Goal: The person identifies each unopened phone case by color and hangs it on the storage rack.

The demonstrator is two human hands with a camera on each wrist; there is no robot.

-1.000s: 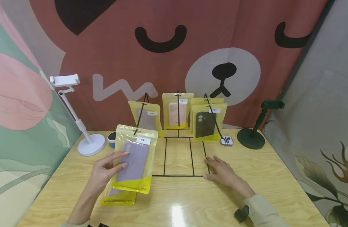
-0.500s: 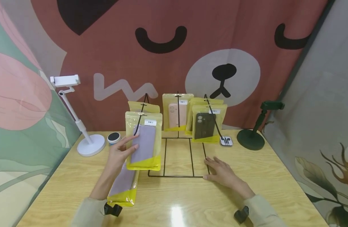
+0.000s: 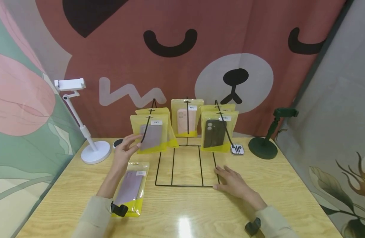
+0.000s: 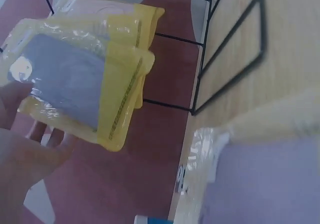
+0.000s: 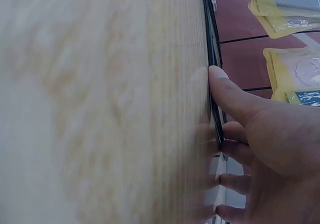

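Observation:
On the left hook of a black wire display rack (image 3: 186,186) hangs a yellow-edged clear package with a purple phone case (image 3: 151,137), another package behind it. My left hand (image 3: 124,153) pinches this front package at its left edge; in the left wrist view the thumb lies on the front of the phone case package (image 4: 70,79), fingers behind. My right hand (image 3: 234,181) rests on the rack's front right base corner, fingers fairly straight; the right wrist view shows the thumb and fingertips along the base rod (image 5: 215,94). Another packaged purple phone case (image 3: 130,188) lies on the table below my left hand.
A packaged pink case (image 3: 182,122) hangs on the middle hook, a packaged black case (image 3: 213,135) on the right one. Boxed earphones (image 3: 237,149) lie beside the rack. A white phone stand (image 3: 96,152) and small jar (image 3: 117,143) stand left, a green phone stand (image 3: 263,147) right.
My left hand has moved the front package up and back along the left hook, from near its tip to farther in. The package on the table is now uncovered. My right hand stays put.

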